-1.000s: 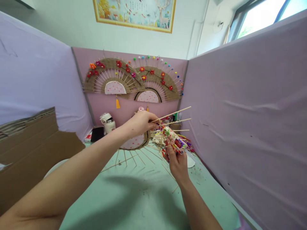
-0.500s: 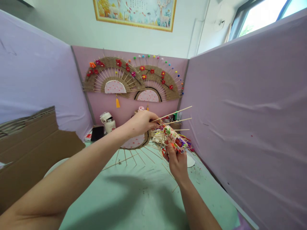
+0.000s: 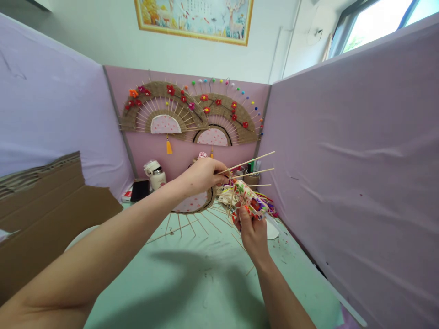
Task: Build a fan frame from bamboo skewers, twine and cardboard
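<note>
Above the table, my left hand (image 3: 206, 174) is closed on the edge of a fan frame (image 3: 192, 204), which has a pink dotted half-round centre and thin wooden sticks (image 3: 255, 172) radiating out. My left fingertips pinch close to the base of the right-hand sticks. Just to the right and lower, my right hand (image 3: 252, 230) is wrapped round what looks like a glue gun (image 3: 244, 192) with a flower pattern and a small red light by the thumb. Its front end is close to my left fingertips; the exact contact spot is hidden.
Two woven fans (image 3: 159, 89) with red flowers lean on the pink back panel (image 3: 147, 151). A white bottle (image 3: 156, 176) and black phone (image 3: 140, 190) stand back left. Coloured strands (image 3: 270, 205) lie at right. Torn cardboard (image 3: 58, 210) is at left; purple-draped panels (image 3: 350, 137) flank the table.
Both hands, the fan frame and the glue gun hold nearly the same position. The whole view has shifted very slightly.
</note>
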`<state>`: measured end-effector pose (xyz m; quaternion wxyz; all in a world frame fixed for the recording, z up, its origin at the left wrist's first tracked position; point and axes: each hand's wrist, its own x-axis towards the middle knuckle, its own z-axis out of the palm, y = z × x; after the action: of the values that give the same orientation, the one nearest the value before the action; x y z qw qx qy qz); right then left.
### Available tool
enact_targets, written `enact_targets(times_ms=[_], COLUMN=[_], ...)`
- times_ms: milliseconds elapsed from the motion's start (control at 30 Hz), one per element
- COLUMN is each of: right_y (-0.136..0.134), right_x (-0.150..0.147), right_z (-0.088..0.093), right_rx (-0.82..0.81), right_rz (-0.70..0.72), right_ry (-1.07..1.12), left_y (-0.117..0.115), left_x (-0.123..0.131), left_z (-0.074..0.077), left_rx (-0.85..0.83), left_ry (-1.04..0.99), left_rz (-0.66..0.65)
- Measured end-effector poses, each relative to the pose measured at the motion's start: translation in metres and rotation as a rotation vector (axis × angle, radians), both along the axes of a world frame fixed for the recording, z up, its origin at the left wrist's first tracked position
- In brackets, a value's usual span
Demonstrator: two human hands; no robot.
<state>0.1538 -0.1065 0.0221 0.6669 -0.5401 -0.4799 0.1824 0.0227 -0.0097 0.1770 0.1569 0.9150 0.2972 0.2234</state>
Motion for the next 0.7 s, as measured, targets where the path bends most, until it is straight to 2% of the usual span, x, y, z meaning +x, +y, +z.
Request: enact_targets(times_ms=[433, 700], right_y=[0.001, 0.001], right_x=[-0.0007, -0.0011], right_z=[-0.0009, 0.0004], right_rx=[-0.009, 0.001], right_rz=[-0.017, -0.034], right_ry=[-0.018, 0.003], left_y=[-0.0015, -0.0006], left_x=[-0.0003, -0.0004], left_z=[-0.0013, -0.0018], left_rx=[-0.044, -0.004], left_ry=[-0.022, -0.01], left_rz=[-0.02, -0.013])
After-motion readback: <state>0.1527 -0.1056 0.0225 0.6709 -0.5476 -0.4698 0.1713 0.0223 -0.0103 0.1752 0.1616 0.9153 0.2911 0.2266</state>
